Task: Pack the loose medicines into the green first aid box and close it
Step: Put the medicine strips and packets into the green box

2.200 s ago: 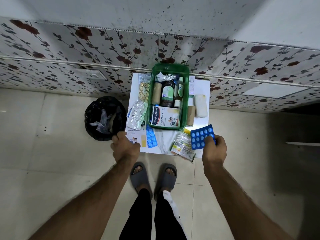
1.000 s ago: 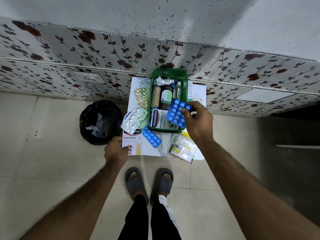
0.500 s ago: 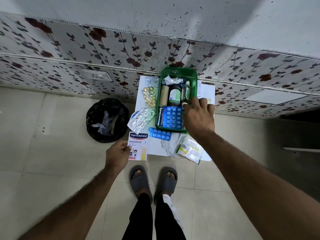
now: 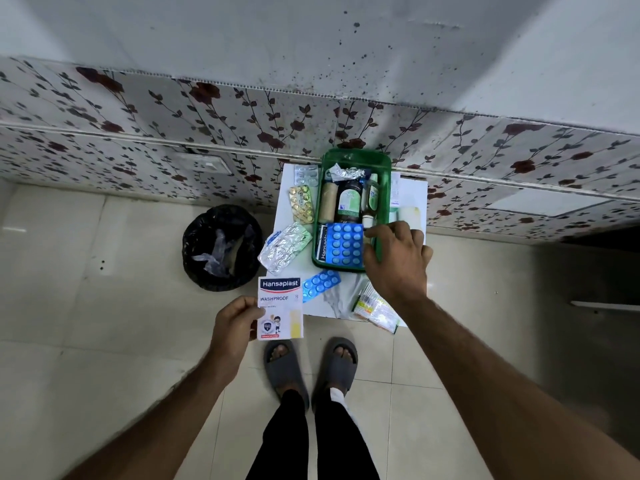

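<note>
The green first aid box (image 4: 355, 160) stands open on a small white table (image 4: 337, 299) against the wall, holding bottles, a bandage roll and a plaster box. A blue blister pack (image 4: 344, 244) lies flat on top at the box's near end. My right hand (image 4: 398, 261) hovers over the box's near right corner, fingers spread beside that pack, holding nothing. My left hand (image 4: 233, 323) holds a white Hansaplast box (image 4: 280, 306) at the table's near left corner. Loose on the table: a second blue blister (image 4: 320, 284), a silver strip (image 4: 285, 247), a gold blister (image 4: 302, 204), a clear blister (image 4: 306, 174) and a printed sachet (image 4: 375, 308).
A black bin with a bag liner (image 4: 221, 247) stands on the tiled floor left of the table. A white roll (image 4: 410, 214) lies right of the box, partly behind my hand. My feet in grey slippers (image 4: 310, 367) are just before the table. A flowered wall runs behind.
My right hand carried the blue blister pack from the table's near right into the box and let go. My left hand lifted the Hansaplast box off the table's corner.
</note>
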